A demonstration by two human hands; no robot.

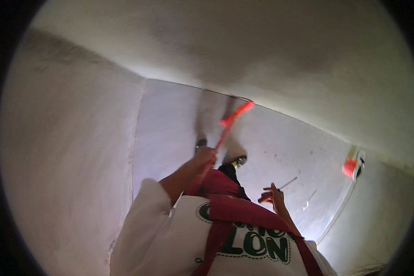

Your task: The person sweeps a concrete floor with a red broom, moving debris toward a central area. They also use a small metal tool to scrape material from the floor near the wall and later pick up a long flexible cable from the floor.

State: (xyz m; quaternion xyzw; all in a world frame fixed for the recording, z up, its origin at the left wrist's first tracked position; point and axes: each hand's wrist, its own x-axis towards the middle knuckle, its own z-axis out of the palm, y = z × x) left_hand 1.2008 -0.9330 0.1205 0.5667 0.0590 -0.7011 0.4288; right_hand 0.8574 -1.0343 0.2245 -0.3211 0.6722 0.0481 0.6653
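Observation:
My left hand [206,157] is closed around the pinkish-red handle of a long tool [224,134]. Its bright orange-red head [239,112] points up and away towards the foot of the wall; motion blur hides what kind of tool it is. Lower right, my right hand [272,197] has its fingers partly spread, with a thin pale stick [288,183] held between them. A white garment with dark green lettering [258,245] and red cloth straps [248,210] covers my front.
A pale wall [279,45] rises ahead, meeting the smooth grey floor [169,114]. Another wall [69,155] stands on the left. A red and white container [352,168] is near the right corner. My dark shoes [239,161] are on the floor. A thin pale strip [307,203] shows on the floor.

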